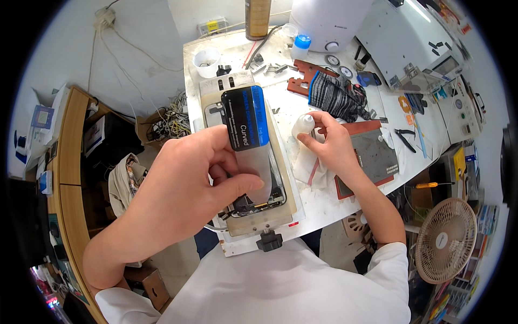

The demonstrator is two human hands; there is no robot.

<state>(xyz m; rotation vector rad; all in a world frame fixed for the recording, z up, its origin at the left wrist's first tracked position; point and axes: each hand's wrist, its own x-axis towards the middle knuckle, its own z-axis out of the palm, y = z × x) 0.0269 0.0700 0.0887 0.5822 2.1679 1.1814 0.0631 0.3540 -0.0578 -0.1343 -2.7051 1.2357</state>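
Observation:
Between the thumb and fingers of my left hand (189, 181) is a thin pry card (247, 121), with a black and blue upper part and a thin pale grey blade. It stands over an opened phone (278, 195) whose inner parts show at the lower end. My hand and the card cover much of the phone, so I cannot tell whether the blade touches it. The phone lies in a metal clamping holder (292, 208) with a black knob (269, 241) at the near end. To the right, the fingers of my right hand (332, 143) close around a small white dropper bottle (303, 125).
Beyond my right hand lie a grey knitted glove (337, 96) and a dark red-edged mat (372, 156). Pliers (404, 140) rest farther right. A white tub (206, 62), a blue-capped bottle (300, 47) and a tall can (257, 19) stand at the back. A fan (447, 240) is at lower right.

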